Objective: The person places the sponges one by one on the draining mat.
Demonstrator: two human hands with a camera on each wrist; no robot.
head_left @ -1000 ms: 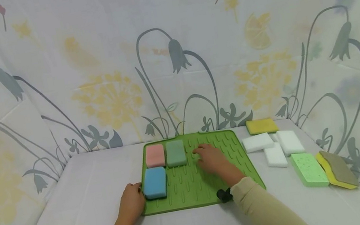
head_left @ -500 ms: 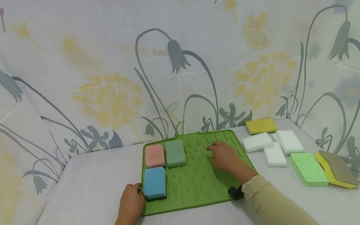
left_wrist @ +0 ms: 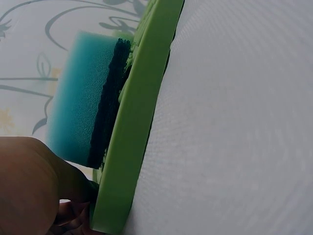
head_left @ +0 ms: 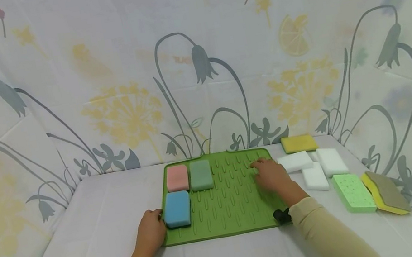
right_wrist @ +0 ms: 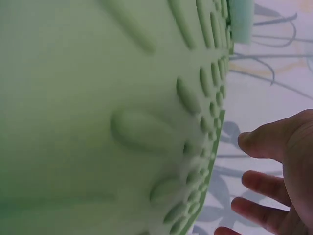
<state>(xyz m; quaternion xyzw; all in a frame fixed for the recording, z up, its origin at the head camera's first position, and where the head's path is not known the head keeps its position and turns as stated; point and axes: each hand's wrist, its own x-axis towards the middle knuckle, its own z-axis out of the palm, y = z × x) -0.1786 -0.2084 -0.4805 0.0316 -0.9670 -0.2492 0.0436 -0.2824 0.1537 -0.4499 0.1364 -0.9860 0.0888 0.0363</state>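
A green ridged silicone drying mat (head_left: 225, 217) lies on the table. My left hand (head_left: 151, 230) holds its left edge; in the left wrist view the thumb (left_wrist: 73, 183) meets the mat's rim (left_wrist: 128, 147), fingers curled below and partly hidden. Beside that hand sits a blue sponge (head_left: 177, 209) with a dark scouring layer underneath. Behind it on the mat are a pink sponge (head_left: 177, 178) and a grey-green sponge (head_left: 201, 175). Over the mat's right part hovers my right hand (head_left: 273, 176), holding nothing; the right wrist view shows its fingers (right_wrist: 261, 213) spread and apart from the mat.
Right of the mat lie several white sponges (head_left: 332, 161), one partly on another. A yellow sponge (head_left: 299, 143) is behind them. Nearer are a speckled light-green sponge (head_left: 354, 193) and a yellow sponge with a grey-brown scouring side (head_left: 387, 193). A flowered cloth (head_left: 187, 21) hangs behind.
My right hand has moved rightward across the mat, from near the grey-green sponge to the right side by the white sponges. The left hand and the sponges have stayed put.
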